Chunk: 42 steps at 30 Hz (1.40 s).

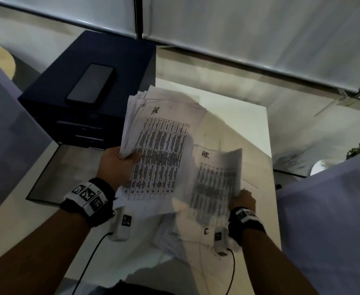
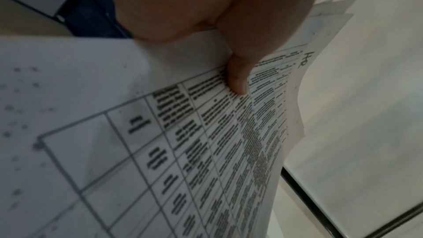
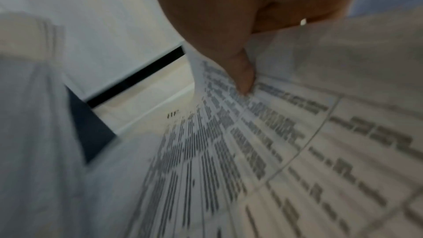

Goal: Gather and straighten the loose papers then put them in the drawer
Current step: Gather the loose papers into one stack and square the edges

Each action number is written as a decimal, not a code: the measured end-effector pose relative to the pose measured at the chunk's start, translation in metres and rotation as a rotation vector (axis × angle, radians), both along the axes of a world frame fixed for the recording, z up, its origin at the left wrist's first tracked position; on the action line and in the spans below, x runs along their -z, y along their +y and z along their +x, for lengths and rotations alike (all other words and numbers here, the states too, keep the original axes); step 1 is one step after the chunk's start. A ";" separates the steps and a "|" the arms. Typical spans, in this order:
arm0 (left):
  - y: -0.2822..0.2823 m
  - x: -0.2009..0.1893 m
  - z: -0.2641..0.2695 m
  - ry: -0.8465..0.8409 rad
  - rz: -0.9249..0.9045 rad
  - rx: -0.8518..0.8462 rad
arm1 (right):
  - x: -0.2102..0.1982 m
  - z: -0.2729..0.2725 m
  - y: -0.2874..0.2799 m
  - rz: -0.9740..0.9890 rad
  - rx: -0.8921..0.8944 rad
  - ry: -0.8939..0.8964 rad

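Note:
My left hand (image 1: 119,160) grips a fanned stack of printed papers (image 1: 159,133) above the white table (image 1: 249,128), thumb on the top sheet. In the left wrist view the thumb (image 2: 238,79) presses on the stack of papers (image 2: 206,142), a table of text marked "HR". My right hand (image 1: 242,200) pinches the lower right edge of a single blurred sheet (image 1: 215,179), also marked "HR", lifted beside the stack. The right wrist view shows my thumb (image 3: 245,79) on that printed sheet (image 3: 251,151). The dark blue drawer unit (image 1: 85,107) stands to the left, drawers closed.
A black phone (image 1: 90,84) lies on top of the drawer unit. A dark-framed panel (image 1: 55,171) lies on the table by the unit's front. More white paper (image 1: 174,235) lies under my wrists. Window blinds (image 1: 260,35) run behind. A small plant (image 1: 357,150) sits at right.

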State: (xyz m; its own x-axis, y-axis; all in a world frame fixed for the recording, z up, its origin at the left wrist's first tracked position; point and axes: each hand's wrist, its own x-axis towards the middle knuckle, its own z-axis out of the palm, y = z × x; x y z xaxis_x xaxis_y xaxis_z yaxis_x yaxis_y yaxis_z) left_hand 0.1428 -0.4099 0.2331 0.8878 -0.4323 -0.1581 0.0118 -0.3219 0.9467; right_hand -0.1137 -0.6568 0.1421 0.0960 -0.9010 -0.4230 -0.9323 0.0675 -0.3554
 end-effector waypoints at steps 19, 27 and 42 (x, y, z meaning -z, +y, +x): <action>-0.008 0.063 0.003 0.677 0.109 0.048 | -0.082 -0.009 -0.012 -0.326 -0.118 -0.078; -0.008 0.121 -0.008 0.507 0.448 0.060 | -0.187 0.011 -0.012 -0.544 -0.092 -0.398; -0.002 0.115 -0.031 0.298 0.281 0.091 | -0.002 0.047 0.070 0.125 -0.264 -0.134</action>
State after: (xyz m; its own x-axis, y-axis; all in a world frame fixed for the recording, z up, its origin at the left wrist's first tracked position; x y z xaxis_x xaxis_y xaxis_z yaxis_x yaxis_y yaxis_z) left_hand 0.1122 -0.4120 0.1184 0.7458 -0.4101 -0.5250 0.2312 -0.5798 0.7813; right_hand -0.0672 -0.5864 0.1439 0.3818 -0.7797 -0.4963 -0.8687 -0.1194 -0.4807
